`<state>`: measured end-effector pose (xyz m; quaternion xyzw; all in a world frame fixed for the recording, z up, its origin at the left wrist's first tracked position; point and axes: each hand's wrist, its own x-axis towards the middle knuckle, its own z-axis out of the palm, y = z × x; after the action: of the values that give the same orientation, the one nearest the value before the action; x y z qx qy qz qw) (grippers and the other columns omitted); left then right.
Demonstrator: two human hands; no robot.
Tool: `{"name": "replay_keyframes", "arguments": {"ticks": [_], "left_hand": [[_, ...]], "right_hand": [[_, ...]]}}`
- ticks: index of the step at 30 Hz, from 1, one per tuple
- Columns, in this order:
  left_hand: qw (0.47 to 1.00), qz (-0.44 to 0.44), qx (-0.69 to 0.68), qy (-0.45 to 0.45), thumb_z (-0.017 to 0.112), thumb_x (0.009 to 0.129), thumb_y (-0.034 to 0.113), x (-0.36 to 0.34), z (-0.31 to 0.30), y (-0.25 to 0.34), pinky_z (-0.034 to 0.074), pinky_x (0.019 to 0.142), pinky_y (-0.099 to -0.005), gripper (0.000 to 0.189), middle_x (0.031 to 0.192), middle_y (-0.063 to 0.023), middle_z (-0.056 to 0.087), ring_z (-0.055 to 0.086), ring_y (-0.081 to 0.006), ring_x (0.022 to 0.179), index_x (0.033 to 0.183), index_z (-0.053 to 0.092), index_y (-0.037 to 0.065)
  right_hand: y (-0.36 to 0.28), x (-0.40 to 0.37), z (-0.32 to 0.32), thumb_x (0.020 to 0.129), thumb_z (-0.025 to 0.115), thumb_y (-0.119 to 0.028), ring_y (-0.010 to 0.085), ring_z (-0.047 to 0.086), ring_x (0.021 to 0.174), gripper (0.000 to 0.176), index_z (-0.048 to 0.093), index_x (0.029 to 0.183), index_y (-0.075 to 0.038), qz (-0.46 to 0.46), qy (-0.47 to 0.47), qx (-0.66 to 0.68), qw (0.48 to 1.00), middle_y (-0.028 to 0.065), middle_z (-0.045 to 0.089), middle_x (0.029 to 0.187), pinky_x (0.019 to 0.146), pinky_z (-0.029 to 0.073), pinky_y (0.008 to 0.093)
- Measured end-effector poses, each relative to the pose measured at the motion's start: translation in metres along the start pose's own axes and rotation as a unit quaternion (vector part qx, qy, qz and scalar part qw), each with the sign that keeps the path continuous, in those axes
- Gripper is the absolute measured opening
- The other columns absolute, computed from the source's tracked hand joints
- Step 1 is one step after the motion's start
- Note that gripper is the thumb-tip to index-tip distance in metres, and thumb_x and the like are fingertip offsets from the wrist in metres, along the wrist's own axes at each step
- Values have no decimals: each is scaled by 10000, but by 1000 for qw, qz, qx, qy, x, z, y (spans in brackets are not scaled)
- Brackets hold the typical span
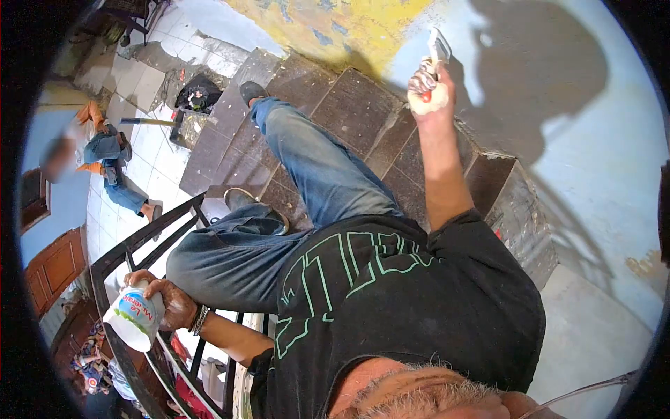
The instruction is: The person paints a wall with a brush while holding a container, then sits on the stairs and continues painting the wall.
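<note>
My left hand [164,302] is wrapped round a white plastic cup [132,329] with a blue, green and red label, tilted beside the dark metal railing [118,269]. At the upper right, my right hand [434,89] is closed on a putty knife [440,47], its pale blade up against the wall [391,24]. Cream-coloured paste covers the fingers and the heel of that hand, and a bit of red shows in the palm. The wall has bare yellow patches beside pale blue-white areas.
My legs in jeans [314,160] rest on brown tiled steps [356,105]. Below are a black bag [197,94] and a long-handled dustpan [188,129] on white tiles. Another person [105,150] is at the left. Piled items [91,363] lie past the railing.
</note>
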<state>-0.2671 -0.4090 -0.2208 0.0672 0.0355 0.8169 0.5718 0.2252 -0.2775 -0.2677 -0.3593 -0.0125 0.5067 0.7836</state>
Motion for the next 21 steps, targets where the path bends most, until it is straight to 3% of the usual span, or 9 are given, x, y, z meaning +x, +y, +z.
{"name": "replay_keyframes", "arguments": {"ticks": [1,5,7,9,12,15,17,20,21], "left_hand": [[1000,6,5,-4,646,671,128,0,0,0,505,717,-371,566,1064,-121,380,379,-249,1078,1135,330,55],[1000,20,0,-13,675,636,146,1,-2,0,498,716,-366,632,1081,-128,373,378,-253,1077,1147,314,60],[1000,19,-6,-15,680,629,140,0,-3,1,488,728,-362,632,1090,-128,366,379,-252,1071,1141,323,46],[1000,14,-6,-18,674,638,145,0,-1,0,484,734,-363,620,1091,-128,365,378,-251,1071,1139,325,40],[1000,7,0,-20,660,661,146,-2,-1,2,473,751,-367,600,1094,-128,361,376,-254,1069,1143,323,27],[999,31,26,3,660,660,132,-4,-3,6,485,739,-364,600,1100,-129,357,378,-251,1068,1148,326,28],[999,43,34,4,651,666,125,-4,-3,6,500,725,-362,588,1098,-130,360,383,-249,1066,1149,330,29],[998,52,41,15,644,673,122,-3,2,0,510,715,-366,564,1087,-133,369,389,-247,1061,1143,343,36],[998,57,22,32,640,677,118,-3,4,-3,509,715,-373,547,1078,-131,381,392,-250,1060,1140,357,49]], "right_hand": [[-9,-9,1,881,391,-190,75,340,364,186,442,811,-25,29,-32,11,999,4,386,530,357,282,193],[-9,-36,-17,875,421,-226,74,334,355,210,471,851,-23,-23,-70,-66,995,-11,409,549,359,284,193],[10,-35,-42,841,471,-290,75,363,390,222,491,855,-69,-26,67,-112,991,-13,439,588,367,282,197],[30,-13,-106,821,484,-287,91,387,392,211,500,845,-78,101,9,-108,989,-11,452,579,359,291,222],[70,17,-155,835,467,-281,103,393,403,209,493,810,-75,187,111,-194,957,-2,462,594,372,308,226],[98,49,-179,832,449,-247,87,379,395,169,486,795,-86,208,138,-178,952,-18,445,558,356,296,215],[110,74,-192,836,447,-249,83,368,373,151,473,762,-121,231,204,-154,939,-23,447,541,340,290,219],[118,107,-194,853,416,-281,99,379,396,207,437,722,-122,253,189,-143,938,-34,408,495,369,293,228],[113,115,-186,848,418,-263,104,377,407,202,410,699,-128,223,173,-130,951,-22,410,519,386,291,229]]}}
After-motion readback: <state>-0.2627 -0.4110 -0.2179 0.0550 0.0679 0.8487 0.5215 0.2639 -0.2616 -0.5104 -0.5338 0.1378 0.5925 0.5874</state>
